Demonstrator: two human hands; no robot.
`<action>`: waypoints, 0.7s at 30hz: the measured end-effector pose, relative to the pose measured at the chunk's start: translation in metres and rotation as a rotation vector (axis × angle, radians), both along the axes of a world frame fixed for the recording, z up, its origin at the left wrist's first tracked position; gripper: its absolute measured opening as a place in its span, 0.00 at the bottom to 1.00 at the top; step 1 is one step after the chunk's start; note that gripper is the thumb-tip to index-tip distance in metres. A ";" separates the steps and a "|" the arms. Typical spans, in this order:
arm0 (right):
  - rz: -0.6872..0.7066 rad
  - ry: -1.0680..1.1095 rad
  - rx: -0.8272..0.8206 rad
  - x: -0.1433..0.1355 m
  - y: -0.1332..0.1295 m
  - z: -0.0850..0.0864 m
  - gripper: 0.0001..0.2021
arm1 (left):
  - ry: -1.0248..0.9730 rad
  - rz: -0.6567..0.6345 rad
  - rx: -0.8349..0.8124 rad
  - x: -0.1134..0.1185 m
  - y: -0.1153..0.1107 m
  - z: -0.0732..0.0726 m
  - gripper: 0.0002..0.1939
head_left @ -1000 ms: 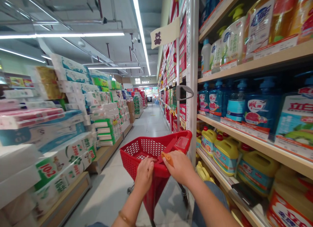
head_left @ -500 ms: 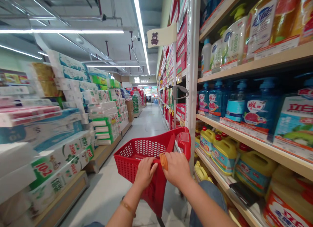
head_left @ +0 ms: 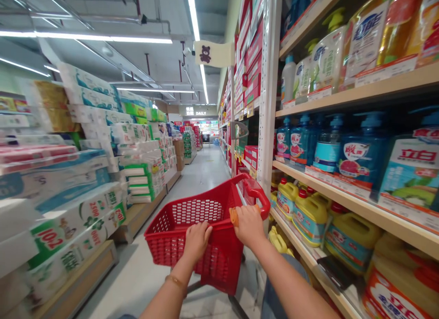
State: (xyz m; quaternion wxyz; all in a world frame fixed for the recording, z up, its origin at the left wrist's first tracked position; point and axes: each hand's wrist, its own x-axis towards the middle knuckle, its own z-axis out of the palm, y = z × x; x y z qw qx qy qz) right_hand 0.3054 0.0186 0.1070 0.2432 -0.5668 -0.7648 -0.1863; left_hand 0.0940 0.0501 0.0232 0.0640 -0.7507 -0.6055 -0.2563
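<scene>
A red plastic shopping cart [head_left: 206,250] stands in front of me, turned sideways, its handle at the right. The fingers of my left hand [head_left: 198,241] are curled over the near rim of its basket. My right hand [head_left: 249,225] grips the same rim closer to the handle, with an orange cloth-like item [head_left: 234,217] at its fingers. The undersides of both hands' fingers are hidden behind the rim. Inside, the visible part of the basket shows only perforated red walls.
Shelves [head_left: 360,186] with blue pump bottles [head_left: 358,149] and yellow jugs [head_left: 310,218] stand close on the right. Stacked tissue packs [head_left: 78,227] line the left on low platforms. An aisle floor [head_left: 202,168] runs ahead between them.
The cart has turned, its basket end swinging left and more of its side and frame now showing. Both hands stay on the rim; my left hand has shifted slightly left, my right hand slightly right.
</scene>
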 end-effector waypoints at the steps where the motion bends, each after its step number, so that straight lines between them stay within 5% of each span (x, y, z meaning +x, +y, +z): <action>1: -0.031 0.017 -0.003 -0.005 0.003 -0.002 0.11 | 0.000 0.013 -0.016 0.002 0.001 0.000 0.20; 5: 0.043 -0.013 -0.002 -0.032 0.008 -0.019 0.12 | 0.004 -0.020 -0.039 0.009 -0.001 0.001 0.20; 9: 0.160 -0.037 -0.004 -0.032 0.015 -0.030 0.13 | 0.056 0.004 -0.083 -0.015 -0.012 0.001 0.20; 15: 0.011 0.078 -0.001 -0.038 0.031 -0.042 0.10 | 0.143 0.200 -0.136 -0.028 -0.030 0.001 0.23; 21: 0.263 0.047 -0.041 -0.055 0.032 -0.064 0.08 | 0.137 0.076 -0.197 -0.013 -0.044 0.008 0.20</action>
